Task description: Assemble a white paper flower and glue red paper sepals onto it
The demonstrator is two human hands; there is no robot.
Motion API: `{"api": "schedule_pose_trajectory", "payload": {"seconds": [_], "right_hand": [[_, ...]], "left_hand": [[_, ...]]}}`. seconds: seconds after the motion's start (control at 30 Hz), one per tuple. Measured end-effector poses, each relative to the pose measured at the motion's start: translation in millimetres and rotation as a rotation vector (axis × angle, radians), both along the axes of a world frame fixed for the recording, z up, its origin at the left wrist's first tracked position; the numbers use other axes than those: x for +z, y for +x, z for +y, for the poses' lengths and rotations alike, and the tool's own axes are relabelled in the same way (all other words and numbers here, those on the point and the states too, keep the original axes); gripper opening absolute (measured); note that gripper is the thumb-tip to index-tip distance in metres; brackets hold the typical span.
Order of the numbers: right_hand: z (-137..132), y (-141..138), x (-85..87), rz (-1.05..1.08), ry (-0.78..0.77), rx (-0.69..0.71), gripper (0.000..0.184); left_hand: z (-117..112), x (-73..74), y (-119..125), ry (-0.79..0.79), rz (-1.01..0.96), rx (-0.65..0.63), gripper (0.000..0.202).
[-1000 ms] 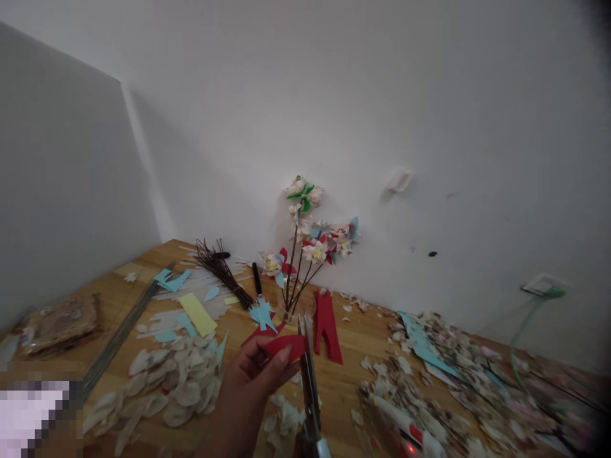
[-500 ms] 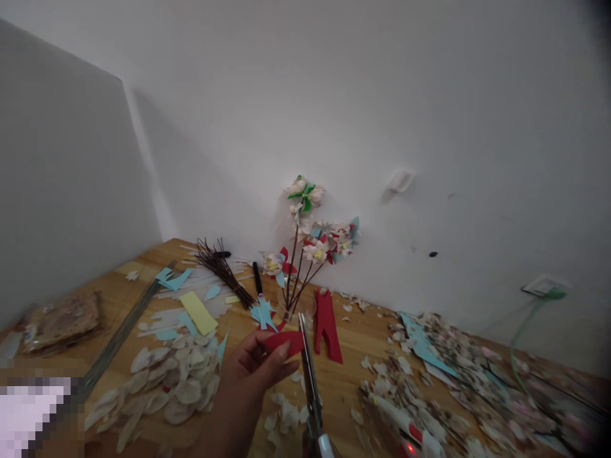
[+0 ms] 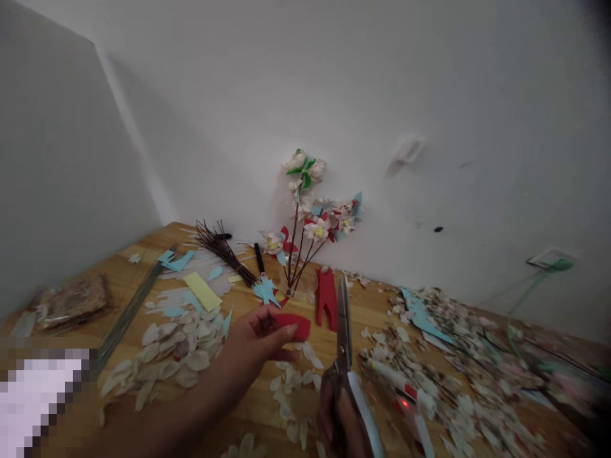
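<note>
Between the thumb and fingers of my left hand [image 3: 260, 340] is a small red paper piece [image 3: 296, 326] with a curved edge. My right hand [image 3: 346, 413] grips a pair of scissors [image 3: 344, 343], blades pointing away from me and almost together, a little right of the red piece and apart from it. Beyond the hands lies a larger red paper offcut [image 3: 326, 299] with a notch cut in it. Behind, brown stems carrying paper flowers [image 3: 317, 229] stand in a clear container [image 3: 305, 286] against the wall.
Pale petals [image 3: 186, 346] are heaped left of my left hand. A glue gun [image 3: 405, 394] with a red light lies at right among dried petals [image 3: 477, 407]. Farther left are brown twigs [image 3: 229, 254], thin wires [image 3: 136, 305], yellow paper [image 3: 202, 291] and a plastic-wrapped packet [image 3: 74, 302].
The scissors have moved right, away from the red paper piece, and more of my right hand shows. My left hand still holds the piece. The whole view has shifted slightly.
</note>
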State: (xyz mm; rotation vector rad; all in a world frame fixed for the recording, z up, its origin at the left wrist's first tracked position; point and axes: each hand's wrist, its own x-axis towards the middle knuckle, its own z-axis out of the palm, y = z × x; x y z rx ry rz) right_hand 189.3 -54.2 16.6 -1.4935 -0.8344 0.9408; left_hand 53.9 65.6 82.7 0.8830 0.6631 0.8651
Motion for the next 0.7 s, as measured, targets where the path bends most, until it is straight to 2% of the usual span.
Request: {"api": "schedule_pose_trajectory", "payload": {"seconds": [0.13, 0.23, 0.37, 0.53, 0.7], "right_hand": [[7, 5, -7.5, 0.059, 0.046, -0.045, 0.03], [13, 6, -10.5, 0.146, 0.104, -0.057, 0.042], [18, 3, -10.1, 0.176, 0.128, -0.117, 0.046], [19, 4, -7.3, 0.115, 0.15, -0.257, 0.04], [15, 16, -20.2, 0.072, 0.167, -0.35, 0.027]], "left_hand": [[-8, -11.1, 4, 0.007, 0.082, -0.263, 0.023], [-14, -21.6, 8, -0.003, 0.114, -0.372, 0.02], [-16, -24.7, 9, 0.007, 0.168, -0.403, 0.016], [-15, -23.5, 10, 0.028, 0.209, -0.383, 0.013], [-19, -26.3, 11, -0.027, 0.177, -0.358, 0.017]]}}
